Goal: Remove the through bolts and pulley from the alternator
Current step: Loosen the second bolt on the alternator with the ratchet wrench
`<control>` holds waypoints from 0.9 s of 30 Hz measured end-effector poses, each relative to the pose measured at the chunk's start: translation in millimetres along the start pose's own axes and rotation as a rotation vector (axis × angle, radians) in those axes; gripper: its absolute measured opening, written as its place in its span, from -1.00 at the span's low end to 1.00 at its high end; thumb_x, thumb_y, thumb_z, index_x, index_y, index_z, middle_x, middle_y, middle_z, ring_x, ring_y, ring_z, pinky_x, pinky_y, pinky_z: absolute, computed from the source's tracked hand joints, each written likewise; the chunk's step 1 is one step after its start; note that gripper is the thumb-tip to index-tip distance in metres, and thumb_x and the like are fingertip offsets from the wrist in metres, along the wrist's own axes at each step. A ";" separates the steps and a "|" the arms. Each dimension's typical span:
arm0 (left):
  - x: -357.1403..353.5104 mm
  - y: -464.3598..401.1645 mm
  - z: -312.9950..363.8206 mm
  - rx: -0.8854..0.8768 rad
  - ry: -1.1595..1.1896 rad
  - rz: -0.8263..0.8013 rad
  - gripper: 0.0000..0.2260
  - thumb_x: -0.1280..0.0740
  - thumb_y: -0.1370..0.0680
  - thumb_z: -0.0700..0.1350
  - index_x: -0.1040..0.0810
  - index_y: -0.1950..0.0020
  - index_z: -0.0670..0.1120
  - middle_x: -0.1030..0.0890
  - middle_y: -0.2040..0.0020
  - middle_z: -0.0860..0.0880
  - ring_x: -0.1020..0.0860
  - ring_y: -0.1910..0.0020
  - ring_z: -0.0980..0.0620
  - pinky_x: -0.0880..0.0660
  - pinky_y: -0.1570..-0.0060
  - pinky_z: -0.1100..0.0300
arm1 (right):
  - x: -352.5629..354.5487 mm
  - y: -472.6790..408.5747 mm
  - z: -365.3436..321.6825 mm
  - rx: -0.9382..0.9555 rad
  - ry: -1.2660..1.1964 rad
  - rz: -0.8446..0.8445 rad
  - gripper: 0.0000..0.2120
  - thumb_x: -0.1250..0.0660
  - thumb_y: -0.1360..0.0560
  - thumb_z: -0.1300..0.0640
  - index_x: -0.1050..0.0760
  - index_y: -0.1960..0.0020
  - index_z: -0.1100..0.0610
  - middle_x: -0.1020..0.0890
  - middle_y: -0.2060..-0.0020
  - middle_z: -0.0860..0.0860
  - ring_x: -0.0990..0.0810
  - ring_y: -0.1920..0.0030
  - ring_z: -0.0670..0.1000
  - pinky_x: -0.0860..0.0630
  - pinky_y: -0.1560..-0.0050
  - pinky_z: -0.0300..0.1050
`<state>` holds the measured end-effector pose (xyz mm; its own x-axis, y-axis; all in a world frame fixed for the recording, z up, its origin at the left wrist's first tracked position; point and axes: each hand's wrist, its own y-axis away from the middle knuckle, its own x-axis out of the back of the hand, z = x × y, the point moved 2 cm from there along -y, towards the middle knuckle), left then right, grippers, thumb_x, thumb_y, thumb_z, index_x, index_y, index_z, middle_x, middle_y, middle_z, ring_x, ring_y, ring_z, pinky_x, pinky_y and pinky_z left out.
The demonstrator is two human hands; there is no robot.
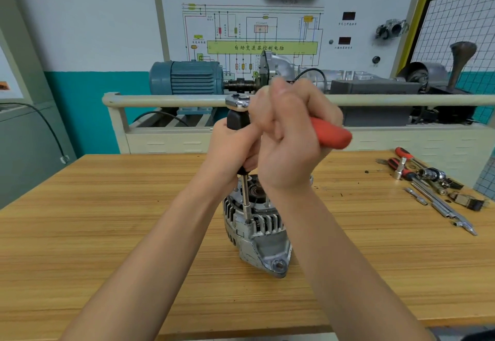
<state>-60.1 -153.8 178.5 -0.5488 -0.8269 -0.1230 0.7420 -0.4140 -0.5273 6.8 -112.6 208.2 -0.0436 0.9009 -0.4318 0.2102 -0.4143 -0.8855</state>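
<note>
A silver alternator (258,229) stands on end in the middle of the wooden table (107,233). A screwdriver-like tool stands upright on it, its metal shaft (245,201) meeting a through bolt (248,222) on the housing's near rim. My left hand (230,153) grips the tool's black handle (237,119). A ratchet head (237,101) sits on top of that handle. My right hand (289,137) grips the ratchet's red handle (333,134), which points right. My hands hide the alternator's top centre.
Loose tools (428,185) lie at the table's right: red-handled drivers, sockets, extension bars. Behind the table stands a training bench with a cream rail (171,99), a blue motor (187,78) and a wiring-diagram board (262,32). A wire grid panel (460,24) is at far right.
</note>
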 end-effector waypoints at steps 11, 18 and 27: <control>0.3 -2.7 1.5 0.187 0.128 -0.255 -0.61 -0.27 -0.45 -0.29 -0.26 0.53 -0.01 -0.17 0.61 0.07 -0.09 0.67 0.13 -0.07 0.59 0.39 | 41.0 -31.8 6.5 -0.495 -0.648 0.311 -0.54 -0.11 -0.43 0.22 -0.20 0.63 0.08 -0.17 0.71 -0.04 0.00 0.61 -0.05 -0.10 0.55 -0.23; -11.1 -5.2 -3.1 0.105 -0.042 0.235 -0.63 -0.31 -0.48 -0.32 -0.24 0.42 -0.07 -0.24 0.55 0.04 -0.17 0.59 0.12 -0.14 0.58 0.36 | 12.8 -7.5 3.1 -0.035 -0.034 0.068 -0.63 -0.25 -0.40 0.29 -0.29 0.53 0.02 -0.29 0.61 -0.09 -0.20 0.56 -0.08 -0.13 0.41 -0.12; 4.0 -1.7 2.8 0.163 0.115 -0.135 -0.69 -0.31 -0.41 -0.28 -0.32 0.48 -0.04 -0.24 0.59 0.04 -0.17 0.62 0.09 -0.15 0.57 0.33 | 29.0 -29.5 7.2 -0.455 -0.519 0.134 -0.54 -0.13 -0.43 0.24 -0.23 0.64 0.07 -0.19 0.71 -0.06 -0.01 0.59 -0.05 -0.11 0.50 -0.22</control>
<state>-62.5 -157.5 181.2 -0.6807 -0.7148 -0.1604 0.7060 -0.5817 -0.4039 -7.7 -75.2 220.6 -0.4258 0.6210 -0.6581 0.6288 -0.3200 -0.7087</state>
